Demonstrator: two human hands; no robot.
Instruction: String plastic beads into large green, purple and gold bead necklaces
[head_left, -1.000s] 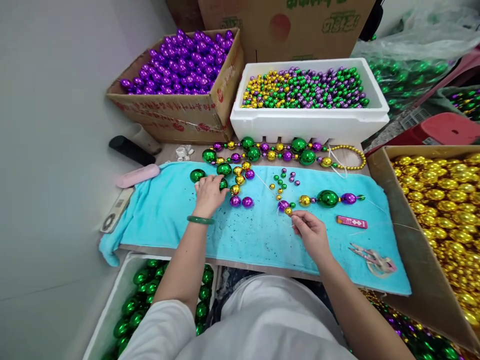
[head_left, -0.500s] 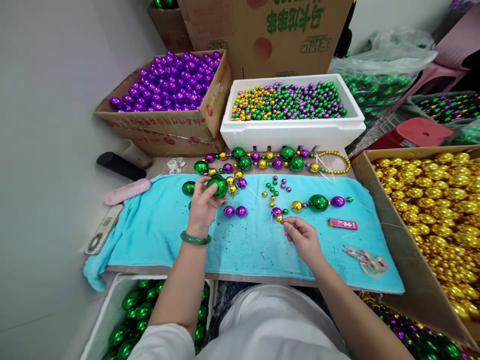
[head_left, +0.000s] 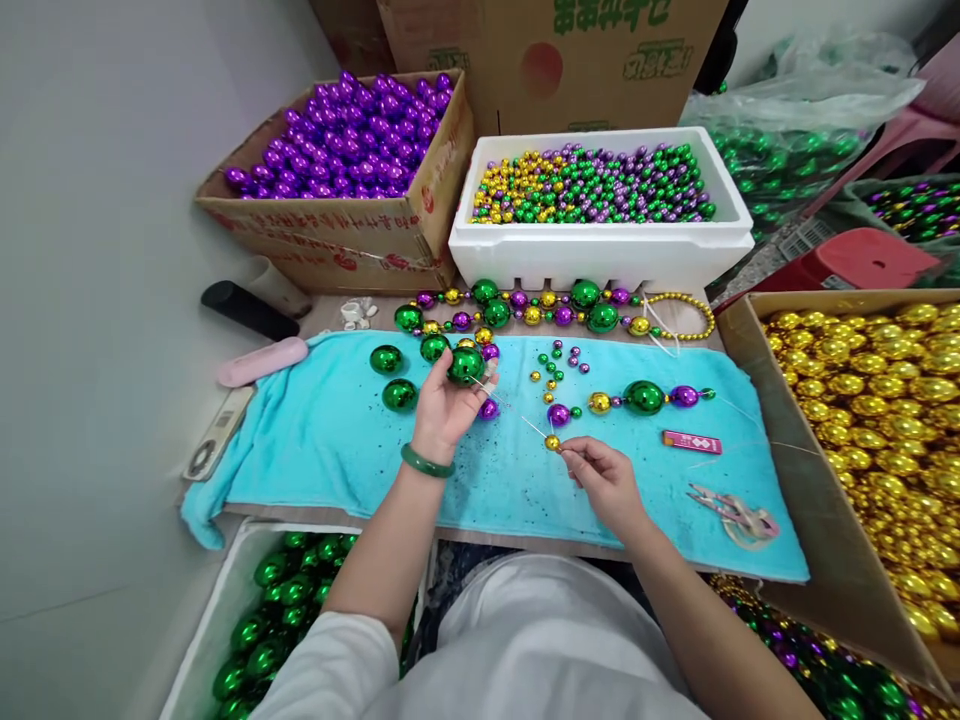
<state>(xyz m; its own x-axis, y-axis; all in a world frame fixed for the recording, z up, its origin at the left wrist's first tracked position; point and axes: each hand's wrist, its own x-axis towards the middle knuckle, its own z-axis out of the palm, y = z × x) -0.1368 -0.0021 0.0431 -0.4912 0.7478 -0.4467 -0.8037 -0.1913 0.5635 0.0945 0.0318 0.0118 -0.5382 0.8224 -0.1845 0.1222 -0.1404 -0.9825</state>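
My left hand (head_left: 441, 412) is closed round a large shiny green bead (head_left: 465, 364). A thin, straight beading needle (head_left: 531, 426) runs from this bead toward my right hand (head_left: 606, 485). My right fingertips pinch the needle's near end, right beside a small gold bead (head_left: 553, 442) that sits on it. Just beyond lies a purple bead (head_left: 559, 415) with a small green one. Further right, a strung row holds a gold bead (head_left: 599, 403), a large green bead (head_left: 643, 398) and a purple bead (head_left: 685, 396). Loose green beads (head_left: 400, 395) rest left of my left hand.
A turquoise towel (head_left: 315, 440) covers the table. Scissors (head_left: 735, 517) and a lighter (head_left: 691, 442) lie at right. A finished-looking bead strand (head_left: 532, 315) stretches along the back. Behind stand a purple-bead carton (head_left: 315, 235) and white foam box (head_left: 600, 250); a gold-bead carton (head_left: 780, 480) flanks the right.
My left hand has moved right and turned palm up, bringing the green bead onto the needle's line. My right hand stays nearly in place. The view has shifted slightly.
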